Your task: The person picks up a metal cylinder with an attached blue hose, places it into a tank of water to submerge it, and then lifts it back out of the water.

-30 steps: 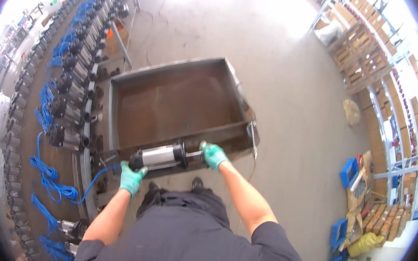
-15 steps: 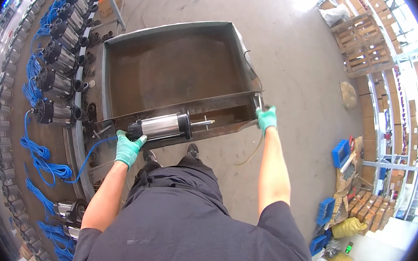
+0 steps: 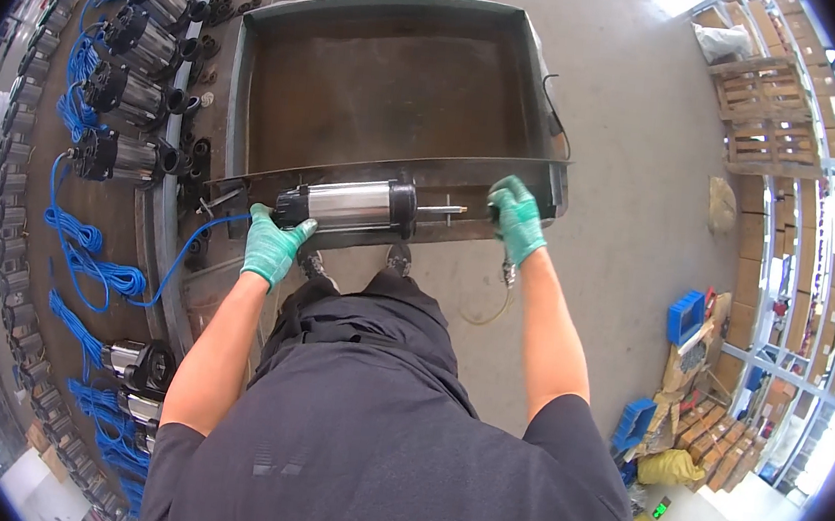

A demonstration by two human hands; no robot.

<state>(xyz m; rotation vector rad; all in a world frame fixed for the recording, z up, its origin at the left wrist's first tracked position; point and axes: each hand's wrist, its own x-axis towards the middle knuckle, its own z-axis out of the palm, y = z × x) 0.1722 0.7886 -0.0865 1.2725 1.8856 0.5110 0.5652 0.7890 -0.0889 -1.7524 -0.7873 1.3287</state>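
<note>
A silver cylindrical pump motor [image 3: 348,204] with black end caps lies on its side along the near rim of a metal tank. Its bare shaft [image 3: 441,209] points right, with a thin crosspiece through or behind it. My left hand [image 3: 275,245], in a green glove, is closed around the motor's left end, where a blue cable [image 3: 204,232] runs off. Just right of the shaft tip, my gloved right hand [image 3: 519,220] is closed on a hand tool, mostly hidden in the fist. From below that fist hang a metal fitting [image 3: 509,272] and a thin yellowish hose.
The deep metal tank [image 3: 241,93] stands in front of me. At left, a bench carries a row of similar motors [image 3: 127,92] and coiled blue cables [image 3: 119,277]. Blue bins [image 3: 685,316], wooden pallets [image 3: 768,113] and shelves of cartons are at right.
My right hand has moved from the tank's right corner toward the shaft tip, bringing the hose fitting along. My left hand stays on the motor. The whole view has shifted slightly.
</note>
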